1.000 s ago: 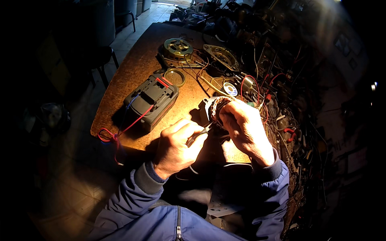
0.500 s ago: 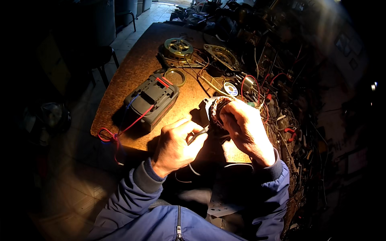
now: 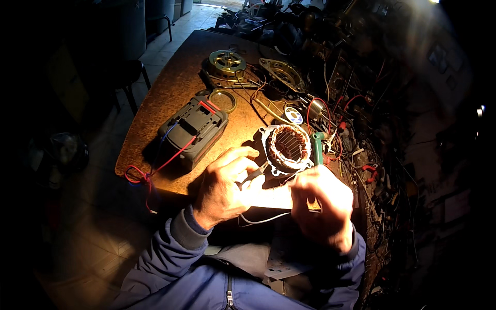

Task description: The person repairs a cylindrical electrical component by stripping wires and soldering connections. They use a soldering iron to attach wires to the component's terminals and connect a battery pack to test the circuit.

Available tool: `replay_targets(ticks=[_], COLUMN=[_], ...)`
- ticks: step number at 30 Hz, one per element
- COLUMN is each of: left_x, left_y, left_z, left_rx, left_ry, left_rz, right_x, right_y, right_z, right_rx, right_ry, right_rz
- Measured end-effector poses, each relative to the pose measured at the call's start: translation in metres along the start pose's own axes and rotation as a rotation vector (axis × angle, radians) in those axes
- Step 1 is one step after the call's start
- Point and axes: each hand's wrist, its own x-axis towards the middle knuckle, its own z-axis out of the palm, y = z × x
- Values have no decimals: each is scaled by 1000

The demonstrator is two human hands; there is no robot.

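Here, your left hand (image 3: 222,188) pinches a dark tool (image 3: 252,176), the copper-wound ring (image 3: 288,146) at its 2 o'clock. Your right hand (image 3: 324,204) sits apart, grip too blurred to tell.

The left hand (image 3: 219,188) is bent in a pinch, its fingers (image 3: 243,153) curved toward the thumb (image 3: 254,185), the uppermost standing slightly apart. Behind those fingers, the left forearm (image 3: 173,248) slants back and leftward. Right of them and a little nearer the body, the right hand (image 3: 325,206) is blurred, fingers curled inward, with the right forearm (image 3: 341,274) behind.
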Motion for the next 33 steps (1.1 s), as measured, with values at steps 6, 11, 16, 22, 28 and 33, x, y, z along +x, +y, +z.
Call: replay_targets(ticks=[6,11,16,22,28,33], left_x=[1,-2,0,-1,13,14], left_y=[5,3,0,-5,19,12], left_z=[5,-5,-4,2,2,8], left_rx=[-71,-86,-61,-116,-60,-52], left_ry=[-37,-18,-56,21,6,-10], left_rz=[-119,-225,-166,-201,-350,-339], right_x=[14,24,32,44,51,52], right_y=[-90,-91,-33,56,66,67], right_z=[-29,-6,-29,-7,-1,1], right_rx=[367,462,15,-124,-118,-100], right_ry=[105,211,-140,-238,-357,-372], right_rz=[-259,-466,-11,-7,-19,-23])
